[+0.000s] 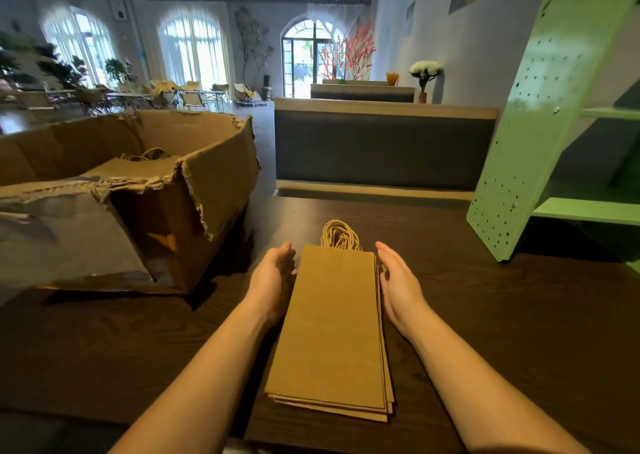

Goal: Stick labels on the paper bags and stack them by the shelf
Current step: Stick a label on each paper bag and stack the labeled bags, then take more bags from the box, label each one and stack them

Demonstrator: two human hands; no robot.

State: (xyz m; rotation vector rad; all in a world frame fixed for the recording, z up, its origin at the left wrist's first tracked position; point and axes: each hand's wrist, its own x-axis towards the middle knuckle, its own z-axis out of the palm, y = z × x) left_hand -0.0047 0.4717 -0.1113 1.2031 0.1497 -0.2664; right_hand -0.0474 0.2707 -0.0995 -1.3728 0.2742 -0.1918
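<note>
Stack of flat paper bags (332,325) at lower centre of frame, lying on dark wooden table (519,315); twine handles (340,235) bunched at its far end. Left hand (275,277) flanks the stack's left edge, right hand (398,280) its right edge. Fingers of both are straight, palms inward, gripping nothing; actual contact with the edges unclear. Torn cardboard box (214,176) at left of frame, open-topped, with more brown bags (138,169) with handles lying inside. Green perforated shelf (540,141) at upper right, foot on the table, apart from the stack.

To my left a torn cardboard box (194,190) sat on the dark table (519,315); beyond stood a counter (381,148) and white flowers (426,68).
</note>
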